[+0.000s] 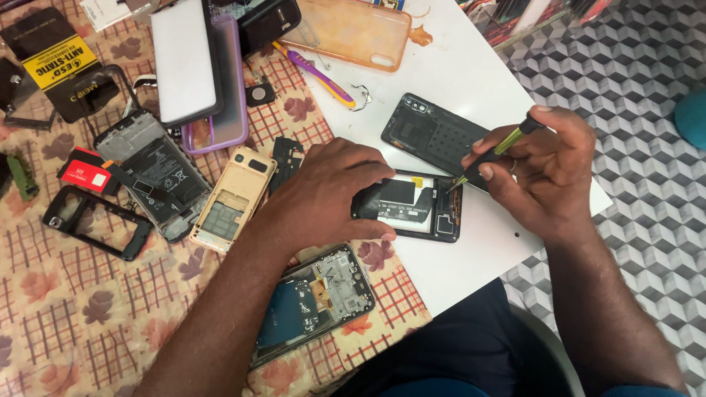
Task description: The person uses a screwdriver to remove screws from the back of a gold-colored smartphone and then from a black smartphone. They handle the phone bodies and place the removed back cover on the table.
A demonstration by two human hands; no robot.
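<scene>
Head view, left hand pressing phone, right hand gripping screwdriver

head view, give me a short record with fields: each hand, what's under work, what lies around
left hand: palm down, pressing on the open phone
right hand: grips a screwdriver, tip at the open phone's right edge
open phone: back off, insides showing, lies on the white board
back cover: black, just behind the open phone
near left arm: gold phone shell, phone with blue board
far side: orange clear case, toothbrush, purple case
surface: checked floral cloth
</scene>
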